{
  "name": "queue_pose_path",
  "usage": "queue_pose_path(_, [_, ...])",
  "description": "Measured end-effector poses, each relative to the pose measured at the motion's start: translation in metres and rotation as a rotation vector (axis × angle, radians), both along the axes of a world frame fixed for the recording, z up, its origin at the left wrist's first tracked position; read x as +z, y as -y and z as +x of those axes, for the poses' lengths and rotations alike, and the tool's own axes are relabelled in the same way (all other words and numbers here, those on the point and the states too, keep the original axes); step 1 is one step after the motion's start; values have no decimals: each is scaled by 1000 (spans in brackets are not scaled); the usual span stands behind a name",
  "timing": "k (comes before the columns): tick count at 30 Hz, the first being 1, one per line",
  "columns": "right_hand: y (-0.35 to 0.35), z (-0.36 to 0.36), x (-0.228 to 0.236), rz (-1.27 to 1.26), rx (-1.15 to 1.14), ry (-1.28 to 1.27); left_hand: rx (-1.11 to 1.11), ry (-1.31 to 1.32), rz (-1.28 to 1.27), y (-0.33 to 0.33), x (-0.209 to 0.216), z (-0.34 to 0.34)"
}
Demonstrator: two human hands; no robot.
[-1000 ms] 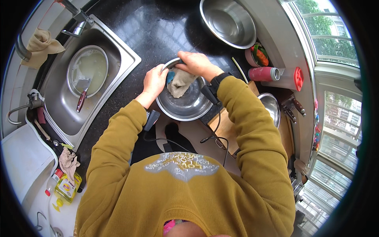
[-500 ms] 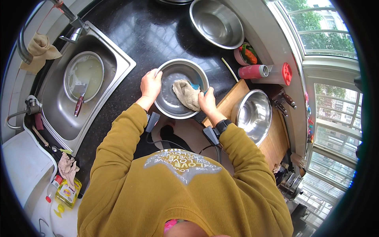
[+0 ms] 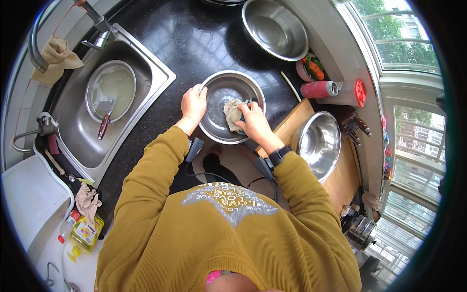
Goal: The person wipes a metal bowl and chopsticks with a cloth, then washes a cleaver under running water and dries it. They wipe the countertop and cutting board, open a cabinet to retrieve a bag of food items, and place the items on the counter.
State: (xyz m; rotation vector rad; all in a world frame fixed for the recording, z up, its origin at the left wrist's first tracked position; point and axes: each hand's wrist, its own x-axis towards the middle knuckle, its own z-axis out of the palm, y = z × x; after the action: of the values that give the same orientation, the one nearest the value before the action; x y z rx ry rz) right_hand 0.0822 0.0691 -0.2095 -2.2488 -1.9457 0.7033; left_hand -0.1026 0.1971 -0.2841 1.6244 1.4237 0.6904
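A cloth (image 3: 232, 114) is gripped by the right hand (image 3: 255, 123), its fingers partly curled over the bunched fabric; it is held inside a steel bowl (image 3: 211, 120), against the right part of the interior. Cloth: greyish beige, crumpled, coarse-looking, with blue showing at the fingers. Bowl: round, shiny, its inner wall bare on the left, reflections on its bottom. Its left rim is pinched by the left hand (image 3: 193, 105), the thumb laid along the edge, the remaining fingers partly hidden. Both forearms are angled inward and forward, elbows bent; the right wrist is crossed by a dark band. The bowl is held at the front edge of the dark counter (image 3: 187, 51); whether its weight is borne there cannot be told. To the right, another steel bowl (image 3: 318, 148) is set on a wooden board (image 3: 340, 189). To the left, a pan of cloudy liquid (image 3: 120, 86) is seen in the sink (image 3: 137, 65).
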Motion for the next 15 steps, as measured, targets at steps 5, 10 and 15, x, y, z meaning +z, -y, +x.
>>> queue_pose_path(5, [-42,-10,-48,303,-176,-22,18,11,31,-1,-7,-5])
queue_pose_path(10, [-68,-38,-68,471,-104,-103,21,14,59,-4,-10,-4])
queue_pose_path(15, [-59,-84,-65,432,-59,-277,55,0,14,-2,-5,-1])
